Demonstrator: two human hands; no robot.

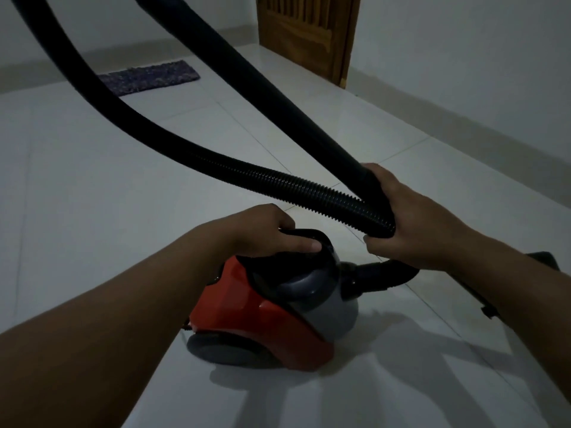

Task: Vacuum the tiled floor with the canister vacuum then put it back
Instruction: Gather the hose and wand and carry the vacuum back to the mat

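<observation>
A red and grey canister vacuum [262,316] sits on the white tiled floor [92,211] just in front of me. My left hand [262,230] is closed around its black carry handle [312,234] on top. My right hand [411,220] grips the bend where the black ribbed hose [278,180] meets the smooth black wand [253,75]. Both hose and wand rise to the upper left and leave the frame. A short length of hose [380,273] runs from the canister's front under my right wrist.
A dark blue mat [148,80] lies on the floor by the far wall. A wooden door [306,32] stands at the back right. A white wall runs along the right side. A black part [543,261] shows behind my right forearm.
</observation>
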